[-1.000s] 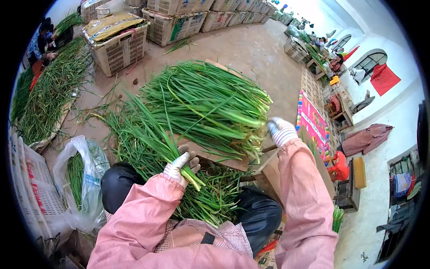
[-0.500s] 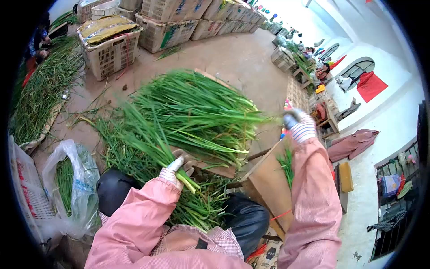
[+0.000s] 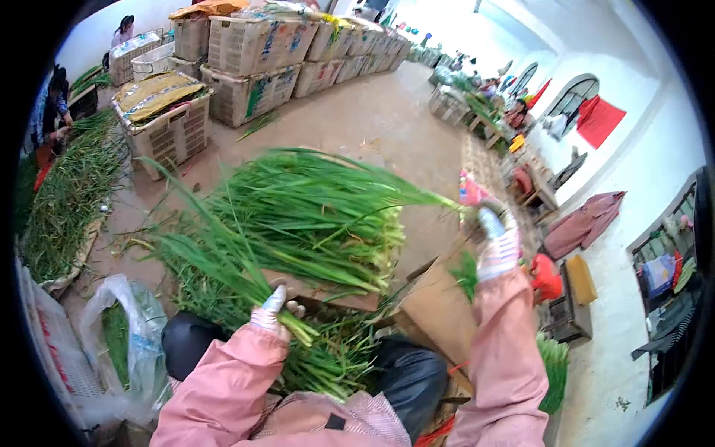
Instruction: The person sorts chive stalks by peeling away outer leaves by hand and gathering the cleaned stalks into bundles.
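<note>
Stalks (image 3: 428, 197) drawn farther off pile (image 3: 298, 205) twd R hand (image 3: 497, 244), so part-separated; R grip blurred, can't tell; 1 bunch (image 3: 242, 279) gripped by L hand (image 3: 271, 316).

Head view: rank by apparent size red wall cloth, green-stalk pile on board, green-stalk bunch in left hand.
1. Green-stalk pile
2. Green-stalk bunch
3. Red wall cloth

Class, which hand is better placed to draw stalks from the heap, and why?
Probably the right hand: it is near the pale ends of stalks stretching from the heap, while the left hand grips a bunch. Blur hides the right hand's exact hold.
</note>
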